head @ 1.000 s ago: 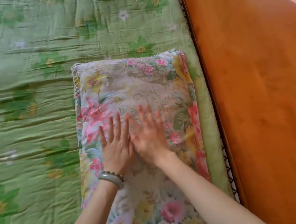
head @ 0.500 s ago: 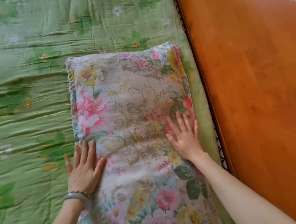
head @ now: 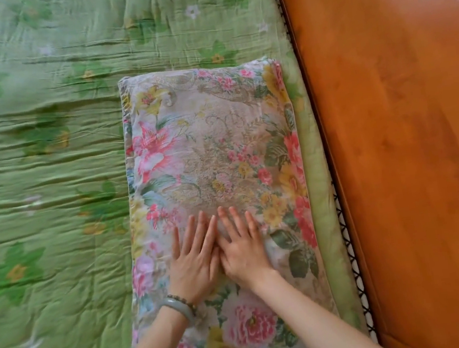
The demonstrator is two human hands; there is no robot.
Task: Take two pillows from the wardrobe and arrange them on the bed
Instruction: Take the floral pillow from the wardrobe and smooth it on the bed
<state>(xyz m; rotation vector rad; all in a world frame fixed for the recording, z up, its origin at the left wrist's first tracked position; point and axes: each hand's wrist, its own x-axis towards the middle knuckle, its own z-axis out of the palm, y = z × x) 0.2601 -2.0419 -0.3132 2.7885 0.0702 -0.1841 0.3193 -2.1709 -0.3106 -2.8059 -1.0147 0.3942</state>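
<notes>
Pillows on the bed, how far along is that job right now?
Done: one floral pillow lies flat on the green quilt, alongside the wooden headboard. In hand: the left hand and right hand rest flat, side by side, on its near half, apparently smoothing it. Left: only this one pillow is in view, so the second seems yet to be placed, unless it sits out of frame.

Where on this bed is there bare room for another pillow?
Green quilt is bare left of and beyond the floral pillow. Crowded: left hand and right hand lie on it; only a thin strip reaches the headboard.
</notes>
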